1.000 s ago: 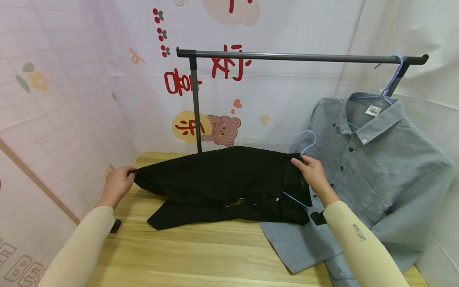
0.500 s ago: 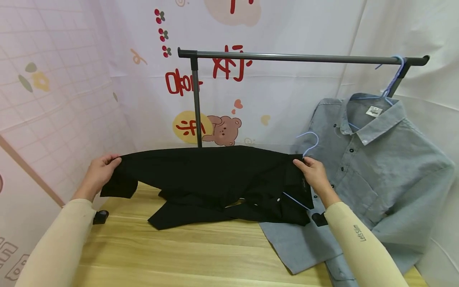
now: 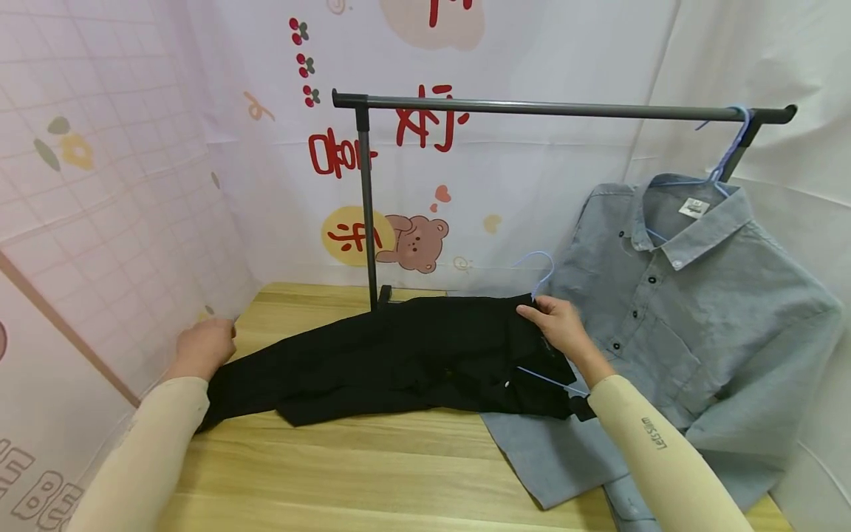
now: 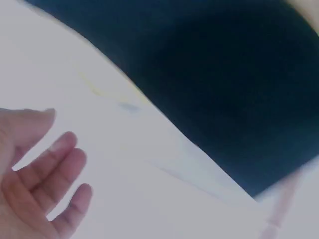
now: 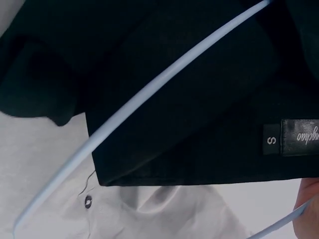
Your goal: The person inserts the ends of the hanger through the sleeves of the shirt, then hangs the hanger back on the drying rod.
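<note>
Black trousers lie sideways across the table, waistband to the right and legs to the left. My right hand pinches the top corner of the waistband together with a pale blue hanger, whose hook sticks up above the fingers. The hanger's lower bar crosses the waist opening. In the right wrist view, a label shows inside the waistband. My left hand is beside the leg end. The left wrist view has its fingers loosely bent with nothing between them, apart from the black cloth.
A dark metal rack bar spans the back on uprights. At right, a grey-blue shirt hangs from it on another blue hanger, its hem lying on the wooden table. Printed cloth walls stand behind and at left.
My left hand held up the leg end, moved left with it, then let go and came down. The leg now lies lower. My right hand shifted slightly left and down with waistband and hanger.
</note>
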A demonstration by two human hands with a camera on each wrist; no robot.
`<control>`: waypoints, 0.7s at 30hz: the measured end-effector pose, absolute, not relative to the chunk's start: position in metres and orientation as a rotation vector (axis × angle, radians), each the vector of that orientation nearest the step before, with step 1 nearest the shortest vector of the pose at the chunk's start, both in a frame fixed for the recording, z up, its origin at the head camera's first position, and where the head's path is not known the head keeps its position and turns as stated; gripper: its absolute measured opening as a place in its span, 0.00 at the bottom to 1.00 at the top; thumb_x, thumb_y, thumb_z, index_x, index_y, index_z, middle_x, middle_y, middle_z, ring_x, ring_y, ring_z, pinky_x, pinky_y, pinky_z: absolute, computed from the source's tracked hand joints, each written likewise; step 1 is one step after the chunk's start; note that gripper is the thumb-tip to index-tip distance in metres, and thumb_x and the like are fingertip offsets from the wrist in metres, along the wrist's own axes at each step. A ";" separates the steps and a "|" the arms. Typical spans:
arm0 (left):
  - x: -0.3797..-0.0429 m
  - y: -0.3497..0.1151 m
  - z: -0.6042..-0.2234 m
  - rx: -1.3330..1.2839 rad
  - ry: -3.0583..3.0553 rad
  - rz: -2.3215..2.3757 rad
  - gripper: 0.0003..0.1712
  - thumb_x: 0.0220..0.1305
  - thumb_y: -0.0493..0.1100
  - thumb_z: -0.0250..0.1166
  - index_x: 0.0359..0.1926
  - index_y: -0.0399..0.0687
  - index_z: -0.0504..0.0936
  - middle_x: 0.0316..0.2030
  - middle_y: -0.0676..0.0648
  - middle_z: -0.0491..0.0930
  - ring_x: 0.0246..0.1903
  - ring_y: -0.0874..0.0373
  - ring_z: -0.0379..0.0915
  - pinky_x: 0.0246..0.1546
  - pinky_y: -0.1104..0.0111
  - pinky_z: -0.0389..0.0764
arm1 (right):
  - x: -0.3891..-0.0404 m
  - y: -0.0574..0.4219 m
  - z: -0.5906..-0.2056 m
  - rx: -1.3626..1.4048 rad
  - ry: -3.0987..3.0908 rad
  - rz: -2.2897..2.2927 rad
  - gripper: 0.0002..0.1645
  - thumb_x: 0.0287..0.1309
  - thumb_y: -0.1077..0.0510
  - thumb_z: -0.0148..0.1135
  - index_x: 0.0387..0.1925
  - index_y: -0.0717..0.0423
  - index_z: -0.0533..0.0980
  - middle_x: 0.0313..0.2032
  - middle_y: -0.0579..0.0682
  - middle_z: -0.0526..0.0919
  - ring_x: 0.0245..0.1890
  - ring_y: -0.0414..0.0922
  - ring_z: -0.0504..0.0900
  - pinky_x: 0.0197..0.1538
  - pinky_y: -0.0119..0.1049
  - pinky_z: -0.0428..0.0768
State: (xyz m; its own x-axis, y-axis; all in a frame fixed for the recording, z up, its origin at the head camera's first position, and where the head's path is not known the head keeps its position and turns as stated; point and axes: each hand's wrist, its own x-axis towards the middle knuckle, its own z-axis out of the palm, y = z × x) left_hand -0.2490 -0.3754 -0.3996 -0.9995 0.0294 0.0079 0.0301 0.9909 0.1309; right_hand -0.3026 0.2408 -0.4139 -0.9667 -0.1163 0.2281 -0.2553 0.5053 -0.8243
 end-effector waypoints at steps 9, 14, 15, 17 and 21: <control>-0.280 -0.276 -0.404 -0.308 -2.799 -0.201 0.11 0.69 0.40 0.62 0.45 0.36 0.85 0.39 0.37 0.83 0.36 0.40 0.79 0.38 0.48 0.78 | -0.303 0.227 -0.417 0.378 -2.566 1.426 0.32 0.62 0.45 0.67 0.18 0.55 0.58 0.15 0.45 0.56 0.14 0.41 0.57 0.21 0.35 0.59; -0.288 -0.217 -0.404 -0.532 -2.616 -0.249 0.11 0.68 0.43 0.65 0.45 0.40 0.86 0.39 0.41 0.84 0.40 0.43 0.79 0.45 0.50 0.78 | -0.301 0.218 -0.418 0.419 -2.600 1.358 0.32 0.64 0.44 0.65 0.18 0.54 0.57 0.16 0.46 0.55 0.15 0.42 0.56 0.23 0.35 0.60; -0.288 -0.205 -0.403 -0.571 -2.602 -0.270 0.12 0.68 0.44 0.65 0.45 0.41 0.86 0.40 0.42 0.84 0.41 0.44 0.79 0.46 0.50 0.78 | -0.301 0.215 -0.418 0.437 -2.610 1.336 0.32 0.64 0.44 0.65 0.18 0.54 0.57 0.16 0.46 0.55 0.16 0.42 0.56 0.24 0.35 0.60; -0.289 -0.183 -0.402 -0.639 -2.594 -0.321 0.13 0.68 0.45 0.65 0.48 0.42 0.85 0.41 0.44 0.83 0.43 0.45 0.79 0.48 0.52 0.77 | -0.300 0.209 -0.418 0.467 -2.620 1.295 0.31 0.64 0.45 0.64 0.18 0.54 0.58 0.17 0.46 0.56 0.16 0.43 0.57 0.25 0.35 0.61; -0.288 -0.140 -0.401 -0.738 -2.618 -0.511 0.14 0.70 0.42 0.63 0.53 0.43 0.83 0.46 0.44 0.82 0.49 0.47 0.77 0.53 0.54 0.76 | -0.296 0.191 -0.420 0.559 -2.629 1.220 0.24 0.64 0.47 0.65 0.20 0.53 0.66 0.18 0.46 0.61 0.19 0.44 0.63 0.27 0.36 0.64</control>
State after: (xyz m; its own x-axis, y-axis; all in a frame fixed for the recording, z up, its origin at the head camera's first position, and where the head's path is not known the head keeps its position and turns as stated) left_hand -0.2882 -0.1401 -0.4007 -0.7933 0.4197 0.4410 0.5547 0.7969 0.2394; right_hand -0.2963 0.1913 -0.4200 -0.9110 -0.2561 0.3233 -0.4122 0.5906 -0.6938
